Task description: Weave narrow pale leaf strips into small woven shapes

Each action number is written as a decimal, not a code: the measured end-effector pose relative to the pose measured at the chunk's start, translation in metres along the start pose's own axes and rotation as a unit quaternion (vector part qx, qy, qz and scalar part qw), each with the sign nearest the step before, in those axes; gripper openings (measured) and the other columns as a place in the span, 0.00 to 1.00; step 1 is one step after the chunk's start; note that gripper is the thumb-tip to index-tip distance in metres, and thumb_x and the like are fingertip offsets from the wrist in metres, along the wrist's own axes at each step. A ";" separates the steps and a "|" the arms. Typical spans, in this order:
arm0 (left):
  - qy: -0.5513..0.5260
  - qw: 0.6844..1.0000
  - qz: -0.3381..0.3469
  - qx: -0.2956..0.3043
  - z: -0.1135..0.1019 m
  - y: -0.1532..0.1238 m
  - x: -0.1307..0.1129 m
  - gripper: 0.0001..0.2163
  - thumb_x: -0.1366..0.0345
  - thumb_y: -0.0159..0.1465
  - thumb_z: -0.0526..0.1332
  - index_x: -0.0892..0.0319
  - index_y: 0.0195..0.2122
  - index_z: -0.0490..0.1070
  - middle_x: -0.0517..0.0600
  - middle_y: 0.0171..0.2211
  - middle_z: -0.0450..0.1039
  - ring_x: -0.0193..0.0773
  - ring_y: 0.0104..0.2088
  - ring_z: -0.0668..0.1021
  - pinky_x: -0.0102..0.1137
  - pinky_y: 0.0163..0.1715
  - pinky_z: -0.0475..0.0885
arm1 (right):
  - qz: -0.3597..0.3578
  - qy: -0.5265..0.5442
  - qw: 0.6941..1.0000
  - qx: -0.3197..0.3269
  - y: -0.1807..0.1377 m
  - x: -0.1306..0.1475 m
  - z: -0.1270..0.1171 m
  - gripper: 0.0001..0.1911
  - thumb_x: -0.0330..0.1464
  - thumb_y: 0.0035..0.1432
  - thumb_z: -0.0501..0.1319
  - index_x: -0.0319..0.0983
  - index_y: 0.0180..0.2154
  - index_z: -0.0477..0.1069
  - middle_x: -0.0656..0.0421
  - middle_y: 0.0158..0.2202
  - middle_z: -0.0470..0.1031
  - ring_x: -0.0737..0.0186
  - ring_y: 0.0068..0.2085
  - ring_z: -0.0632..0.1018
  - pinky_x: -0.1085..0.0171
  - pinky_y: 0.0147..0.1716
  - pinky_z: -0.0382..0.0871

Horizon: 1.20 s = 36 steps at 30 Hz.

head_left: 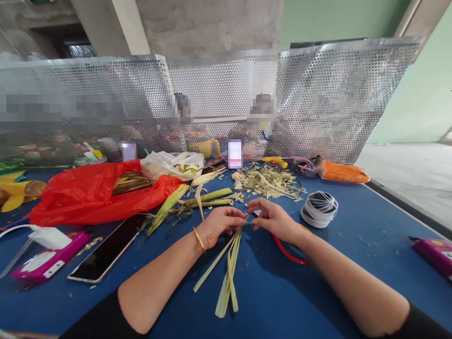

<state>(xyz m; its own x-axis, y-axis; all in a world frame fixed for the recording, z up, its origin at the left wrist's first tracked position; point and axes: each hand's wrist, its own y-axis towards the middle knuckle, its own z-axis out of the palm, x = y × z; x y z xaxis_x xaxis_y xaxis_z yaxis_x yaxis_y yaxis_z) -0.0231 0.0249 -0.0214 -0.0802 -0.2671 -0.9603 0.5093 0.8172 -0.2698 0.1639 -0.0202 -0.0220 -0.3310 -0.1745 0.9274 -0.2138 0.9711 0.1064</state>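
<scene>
My left hand [221, 225], with a gold bangle at the wrist, pinches a bundle of pale green husk strips [229, 266]. The strips hang down and fan out over the blue tabletop [268, 301]. Close against the left fingertips is my right hand [273, 219], its fingers bent inward; whatever lies between them is too small to make out. A red curved loop [293, 258] with a yellow part lies partly hidden under my right forearm. Several green husk stalks [208, 197] rest just beyond my left hand.
Behind my hands is a heap of husk shreds [271, 181]. A roll of white cord [319, 209] stands right. To the left are a red plastic bag [88, 197], a phone [109, 249] and a purple power strip [52, 259]. A perforated metal screen [226, 84] closes off the back.
</scene>
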 end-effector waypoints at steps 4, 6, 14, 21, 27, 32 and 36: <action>0.017 1.000 0.011 0.011 0.001 -0.002 -0.003 0.13 0.64 0.41 0.72 0.62 0.27 0.73 0.45 0.23 0.71 0.27 0.23 0.69 0.23 0.20 0.58 | -0.008 0.052 0.998 0.025 0.000 -0.005 0.010 0.25 0.24 0.47 0.57 0.40 0.50 0.62 0.54 0.48 0.74 0.68 0.29 0.78 0.64 0.32 0.72; 0.033 0.999 0.024 0.012 0.000 -0.002 -0.003 0.11 0.65 0.43 0.71 0.62 0.27 0.74 0.45 0.23 0.71 0.27 0.23 0.69 0.22 0.19 0.58 | -0.033 0.052 0.997 0.050 0.001 -0.007 0.015 0.22 0.23 0.48 0.57 0.39 0.47 0.64 0.56 0.44 0.76 0.64 0.36 0.80 0.62 0.39 0.73; 0.127 0.988 0.086 -0.021 0.000 0.001 -0.002 0.09 0.65 0.47 0.68 0.62 0.29 0.74 0.47 0.23 0.74 0.30 0.22 0.72 0.24 0.20 0.63 | -0.046 0.038 0.998 0.015 0.002 -0.017 0.017 0.19 0.21 0.49 0.55 0.39 0.45 0.64 0.57 0.38 0.78 0.61 0.42 0.79 0.60 0.44 0.72; 0.269 0.933 0.224 -0.088 0.004 -0.001 -0.002 0.05 0.72 0.51 0.63 0.58 0.29 0.76 0.48 0.28 0.79 0.37 0.29 0.78 0.28 0.32 0.70 | -0.044 -0.054 0.998 -0.010 0.001 -0.018 0.018 0.19 0.20 0.51 0.52 0.40 0.45 0.66 0.58 0.37 0.79 0.63 0.37 0.80 0.62 0.41 0.72; 0.369 0.884 0.252 -0.140 0.007 -0.007 0.000 0.10 0.72 0.54 0.60 0.55 0.32 0.79 0.48 0.31 0.80 0.39 0.32 0.79 0.30 0.34 0.69 | -0.073 -0.126 0.989 -0.034 -0.004 -0.004 0.019 0.13 0.24 0.57 0.54 0.41 0.44 0.67 0.59 0.35 0.79 0.62 0.38 0.79 0.64 0.40 0.70; 0.367 0.882 0.262 -0.138 0.009 -0.005 0.003 0.09 0.71 0.56 0.60 0.54 0.31 0.79 0.47 0.31 0.80 0.39 0.34 0.79 0.29 0.35 0.68 | -0.071 -0.127 0.988 -0.048 -0.004 -0.002 0.020 0.10 0.27 0.58 0.54 0.41 0.42 0.67 0.60 0.33 0.79 0.62 0.37 0.79 0.65 0.38 0.69; 0.324 0.899 0.263 -0.131 0.010 -0.005 0.003 0.08 0.72 0.57 0.60 0.54 0.30 0.79 0.47 0.31 0.80 0.37 0.33 0.79 0.28 0.35 0.69 | -0.019 -0.064 0.996 -0.059 -0.001 -0.006 0.020 0.09 0.30 0.56 0.57 0.40 0.40 0.70 0.60 0.30 0.78 0.61 0.33 0.80 0.64 0.36 0.70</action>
<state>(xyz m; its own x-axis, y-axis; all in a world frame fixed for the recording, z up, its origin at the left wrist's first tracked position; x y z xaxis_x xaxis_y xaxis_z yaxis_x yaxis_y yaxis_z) -0.0173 0.0151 -0.0221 -0.4132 0.4766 -0.7760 0.4103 0.8582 0.3086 0.1476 -0.0234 -0.0348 -0.4401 -0.2230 0.8698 -0.1211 0.9746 0.1886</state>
